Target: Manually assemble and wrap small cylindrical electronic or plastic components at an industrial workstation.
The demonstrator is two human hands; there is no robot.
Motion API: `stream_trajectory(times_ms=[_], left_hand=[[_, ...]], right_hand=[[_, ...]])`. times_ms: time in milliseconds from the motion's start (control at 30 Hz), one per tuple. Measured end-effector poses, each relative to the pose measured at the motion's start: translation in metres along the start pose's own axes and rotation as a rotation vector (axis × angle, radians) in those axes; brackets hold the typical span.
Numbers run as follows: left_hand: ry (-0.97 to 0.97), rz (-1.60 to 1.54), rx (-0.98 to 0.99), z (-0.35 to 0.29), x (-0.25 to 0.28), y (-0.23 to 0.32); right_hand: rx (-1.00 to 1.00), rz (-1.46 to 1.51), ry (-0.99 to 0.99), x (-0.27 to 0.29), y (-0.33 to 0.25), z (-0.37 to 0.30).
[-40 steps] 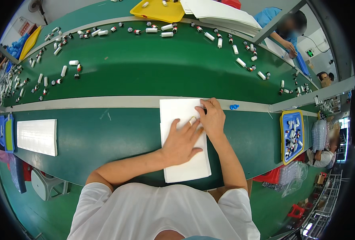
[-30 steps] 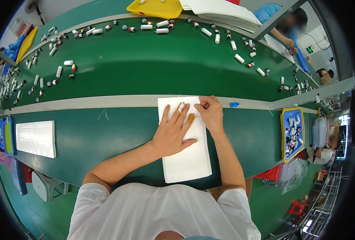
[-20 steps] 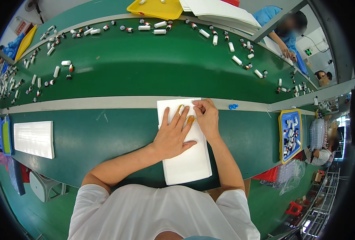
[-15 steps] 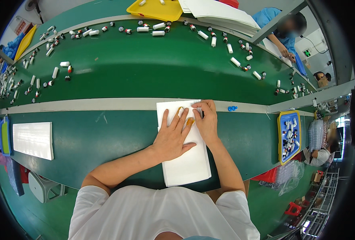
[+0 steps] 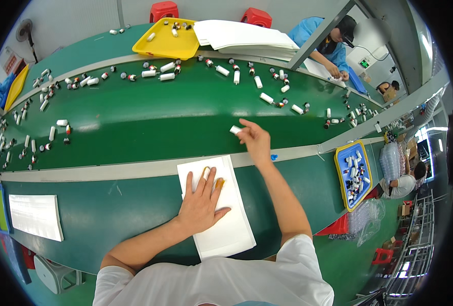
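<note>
The left hand [image 5: 198, 204] lay flat with its fingers spread on a stack of white sheets [image 5: 231, 219], whose upper end overlapped the pale rail [image 5: 109, 173] along the counter [image 5: 129, 219]; yellow wraps [image 5: 220, 182] circled two of its fingers. The right hand [image 5: 256, 143] was above the long green surface [image 5: 160, 125] beyond that rail, index finger extended, pinching a small white cylinder [image 5: 234, 130] between its thumb and the other fingers. Just beside the right wrist, a small blue piece [image 5: 274, 157] sat on the rail. Well to the right of the right hand was a blue tray [image 5: 369, 176] with a yellow rim, holding more white and dark cylinders. Others were scattered beyond both hands, any markings too small to read. Well to the left of the left hand lay another white stack [image 5: 35, 215]. Far beyond it, a wall sign [image 5: 12, 63] bore reddish lettering too blurred to read; far beyond the right hand, near a co-worker in blue [image 5: 304, 31], a small green sign [image 5: 364, 64] glowed, its marks equally unclear.
</note>
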State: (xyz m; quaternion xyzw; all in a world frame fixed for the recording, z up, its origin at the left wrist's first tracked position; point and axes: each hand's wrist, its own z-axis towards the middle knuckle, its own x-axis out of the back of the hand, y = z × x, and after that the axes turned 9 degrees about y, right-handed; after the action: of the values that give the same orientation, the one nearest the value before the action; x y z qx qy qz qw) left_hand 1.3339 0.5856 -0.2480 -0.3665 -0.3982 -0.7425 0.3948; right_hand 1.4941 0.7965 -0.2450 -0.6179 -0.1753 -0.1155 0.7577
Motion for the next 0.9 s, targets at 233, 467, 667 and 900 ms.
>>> stream_trajectory(times_ms=[233, 467, 667, 900], left_hand=[[-0.010, 0.001, -0.025, 0.005, -0.003, 0.009], [0.075, -0.432, 0.212, 0.005, -0.010, -0.008], [0.211, -0.672, 0.523, 0.048, 0.058, -0.025], [0.326, -0.715, 0.344, 0.045, 0.066, 0.000]], right_hand=[[0.405, -0.490, 0.331, 0.049, 0.065, 0.130], [0.104, -0.235, -0.032, 0.006, 0.015, 0.082], [-0.070, 0.709, -0.355, 0.008, -0.112, -0.057], [-0.010, 0.900, -0.224, 0.015, -0.128, -0.090]])
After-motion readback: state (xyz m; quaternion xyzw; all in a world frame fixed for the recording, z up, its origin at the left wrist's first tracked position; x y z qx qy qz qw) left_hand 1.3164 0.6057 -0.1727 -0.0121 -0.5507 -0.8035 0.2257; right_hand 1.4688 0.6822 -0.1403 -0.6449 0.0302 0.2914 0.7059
